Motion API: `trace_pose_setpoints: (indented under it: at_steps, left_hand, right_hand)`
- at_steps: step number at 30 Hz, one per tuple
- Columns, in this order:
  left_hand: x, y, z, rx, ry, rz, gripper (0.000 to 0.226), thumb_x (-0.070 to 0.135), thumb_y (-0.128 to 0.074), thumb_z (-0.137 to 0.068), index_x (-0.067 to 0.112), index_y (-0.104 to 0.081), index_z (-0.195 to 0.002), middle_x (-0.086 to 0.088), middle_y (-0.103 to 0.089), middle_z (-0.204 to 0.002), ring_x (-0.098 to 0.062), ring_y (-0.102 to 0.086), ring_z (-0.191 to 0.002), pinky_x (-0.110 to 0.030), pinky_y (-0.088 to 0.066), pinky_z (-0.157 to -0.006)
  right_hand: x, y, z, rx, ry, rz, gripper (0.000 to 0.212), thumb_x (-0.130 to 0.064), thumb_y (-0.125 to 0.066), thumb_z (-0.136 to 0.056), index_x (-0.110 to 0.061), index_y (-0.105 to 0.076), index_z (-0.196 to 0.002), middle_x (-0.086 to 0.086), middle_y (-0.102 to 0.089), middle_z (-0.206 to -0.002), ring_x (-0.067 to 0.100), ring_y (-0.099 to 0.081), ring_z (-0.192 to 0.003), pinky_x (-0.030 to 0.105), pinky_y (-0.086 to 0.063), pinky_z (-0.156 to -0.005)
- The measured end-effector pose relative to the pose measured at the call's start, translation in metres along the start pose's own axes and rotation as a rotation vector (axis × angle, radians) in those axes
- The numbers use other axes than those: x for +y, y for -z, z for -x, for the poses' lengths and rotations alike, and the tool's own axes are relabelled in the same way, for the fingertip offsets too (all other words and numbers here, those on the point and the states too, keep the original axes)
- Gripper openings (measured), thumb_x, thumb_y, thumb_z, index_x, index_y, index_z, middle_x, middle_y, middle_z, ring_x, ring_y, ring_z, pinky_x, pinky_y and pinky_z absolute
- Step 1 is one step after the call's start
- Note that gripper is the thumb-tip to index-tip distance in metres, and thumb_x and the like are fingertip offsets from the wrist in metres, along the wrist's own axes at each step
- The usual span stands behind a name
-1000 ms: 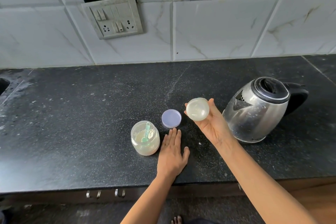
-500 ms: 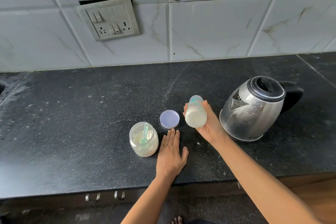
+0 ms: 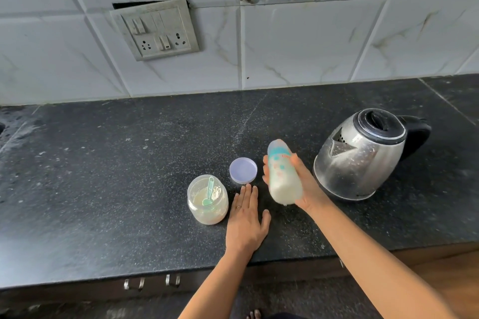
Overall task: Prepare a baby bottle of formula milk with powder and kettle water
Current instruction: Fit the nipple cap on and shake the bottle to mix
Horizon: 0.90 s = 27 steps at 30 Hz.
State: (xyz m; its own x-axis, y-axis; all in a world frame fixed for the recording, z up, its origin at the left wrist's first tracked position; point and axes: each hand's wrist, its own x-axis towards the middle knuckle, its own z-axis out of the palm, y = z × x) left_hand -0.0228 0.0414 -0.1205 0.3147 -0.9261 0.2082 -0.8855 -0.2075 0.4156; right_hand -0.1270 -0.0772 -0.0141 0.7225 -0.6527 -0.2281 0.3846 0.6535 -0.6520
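Note:
My right hand point(image 3: 307, 186) grips a baby bottle point(image 3: 281, 173) of milky liquid above the black counter point(image 3: 103, 176). The bottle is tilted, its teal-printed top pointing away from me, and it looks motion-blurred. My left hand point(image 3: 246, 223) lies flat on the counter, fingers together, holding nothing. Just left of it stands an open jar of formula powder point(image 3: 207, 201) with a green scoop point(image 3: 209, 191) inside. The jar's lilac lid point(image 3: 243, 170) lies on the counter beyond my left fingertips. A steel kettle point(image 3: 360, 154) with a black lid and handle stands to the right of the bottle.
A tiled wall with a switch and socket plate point(image 3: 155, 30) rises behind the counter. The counter's front edge runs above drawer handles point(image 3: 151, 282). A sink edge shows at the far left.
The bottle has swung from bottom-toward-me to lying tilted with its top pointing away, held by my right hand throughout. My left hand stayed flat on the counter.

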Motion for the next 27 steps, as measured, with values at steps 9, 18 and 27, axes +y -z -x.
trace_pose_setpoints:
  at_steps: [9, 18, 27]
  left_hand:
    - [0.000, 0.000, -0.001, -0.008, 0.008, -0.016, 0.065, 0.043, -0.037, -0.091, 0.007, -0.040, -0.144, -0.011, -0.039, -0.150, -0.020, -0.028, -0.142, -0.037, -0.014, -0.117]
    - [0.000, 0.000, 0.000, -0.011, 0.006, -0.007, 0.064, 0.042, -0.037, -0.091, 0.007, -0.038, -0.145, -0.011, -0.037, -0.151, -0.019, -0.026, -0.143, -0.038, -0.009, -0.117]
    - [-0.001, 0.001, 0.000, -0.024, 0.002, 0.013, 0.065, 0.043, -0.035, -0.092, 0.007, -0.035, -0.147, -0.010, -0.032, -0.153, -0.020, -0.022, -0.144, -0.034, -0.006, -0.117]
  right_hand:
    - [-0.008, 0.005, -0.001, 0.052, -0.116, 0.167, 0.120, -0.061, -0.089, -0.037, -0.004, -0.044, -0.134, 0.004, -0.072, -0.092, 0.017, -0.071, -0.076, 0.033, -0.059, -0.061]
    - [-0.012, 0.012, 0.002, 0.055, -0.072, 0.093, 0.124, -0.045, -0.093, -0.046, -0.010, -0.029, -0.147, 0.008, -0.072, -0.103, 0.022, -0.071, -0.085, 0.036, -0.058, -0.067]
    - [-0.002, 0.013, 0.000, 0.087, -0.102, 0.030, 0.079, -0.065, -0.081, -0.055, -0.018, -0.064, -0.115, 0.003, -0.074, -0.087, 0.015, -0.072, -0.075, 0.030, -0.059, -0.063]
